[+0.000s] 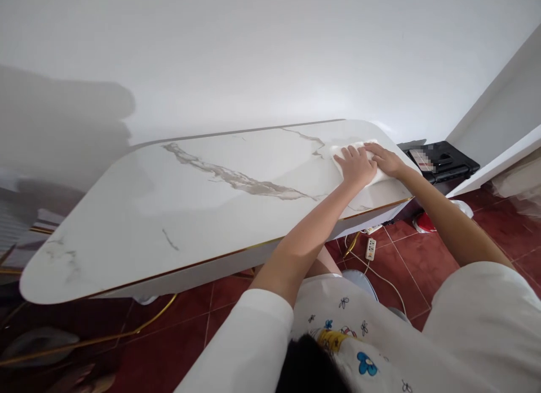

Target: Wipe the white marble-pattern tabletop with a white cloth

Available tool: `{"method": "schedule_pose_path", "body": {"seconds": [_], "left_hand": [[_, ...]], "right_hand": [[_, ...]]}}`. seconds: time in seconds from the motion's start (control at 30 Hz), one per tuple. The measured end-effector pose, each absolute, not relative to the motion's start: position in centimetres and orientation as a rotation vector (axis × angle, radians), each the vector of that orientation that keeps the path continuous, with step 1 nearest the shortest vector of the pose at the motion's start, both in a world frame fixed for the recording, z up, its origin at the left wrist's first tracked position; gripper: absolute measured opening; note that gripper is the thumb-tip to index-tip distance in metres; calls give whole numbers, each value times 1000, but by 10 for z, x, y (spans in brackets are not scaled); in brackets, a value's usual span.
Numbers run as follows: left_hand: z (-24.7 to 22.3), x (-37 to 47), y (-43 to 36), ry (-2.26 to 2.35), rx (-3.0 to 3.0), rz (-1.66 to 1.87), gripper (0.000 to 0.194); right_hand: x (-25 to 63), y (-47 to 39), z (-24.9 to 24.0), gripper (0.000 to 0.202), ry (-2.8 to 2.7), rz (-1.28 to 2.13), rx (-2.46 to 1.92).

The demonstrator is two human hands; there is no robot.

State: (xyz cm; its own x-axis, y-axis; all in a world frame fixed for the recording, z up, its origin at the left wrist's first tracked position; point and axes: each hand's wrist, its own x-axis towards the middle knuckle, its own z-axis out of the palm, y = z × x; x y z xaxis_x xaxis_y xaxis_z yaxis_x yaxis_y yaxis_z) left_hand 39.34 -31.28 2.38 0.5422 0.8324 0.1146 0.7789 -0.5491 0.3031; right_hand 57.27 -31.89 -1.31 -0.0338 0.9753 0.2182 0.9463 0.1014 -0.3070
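The white, soft-looking cloth (379,177) lies directly beneath both hands, so neither has a gap to cross: the left hand (357,166) covers its middle, while the right hand (385,159) rests on its far right part, beside the left. The cloth sits near the right end of the long white marble-patterned table (253,224) with its gold-trimmed near edge, inward from the rounded far right corner and apart from the near edge. Its visible outline seems longest on a slant, from the far left down toward the near right, though the hands hide too much to be sure. The left fingers are spread and extended, pointing toward the far edge; the right fingers reach leftward, lightly bent, close by the left hand. Both are palm down and unclenched; whether any fingertip pinches the fabric, I cannot tell. Past the table's right end is a black hard-looking case (454,156).
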Motion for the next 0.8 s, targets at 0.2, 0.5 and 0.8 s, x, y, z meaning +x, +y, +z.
{"method": "schedule_pose_path", "body": {"seconds": [0.2,0.5,0.8], "left_hand": [[24,385,-337,1363,2564,400,53],[24,381,-362,1307,2552,408,55],[22,384,-390,1269,2601,415,59]], "right_hand": [[568,-339,-16,53,-2041,94,-1838],[562,-371,-16,52,-2011,79,-1929],[566,-406,-16,52,-1990,83,-1891]]}}
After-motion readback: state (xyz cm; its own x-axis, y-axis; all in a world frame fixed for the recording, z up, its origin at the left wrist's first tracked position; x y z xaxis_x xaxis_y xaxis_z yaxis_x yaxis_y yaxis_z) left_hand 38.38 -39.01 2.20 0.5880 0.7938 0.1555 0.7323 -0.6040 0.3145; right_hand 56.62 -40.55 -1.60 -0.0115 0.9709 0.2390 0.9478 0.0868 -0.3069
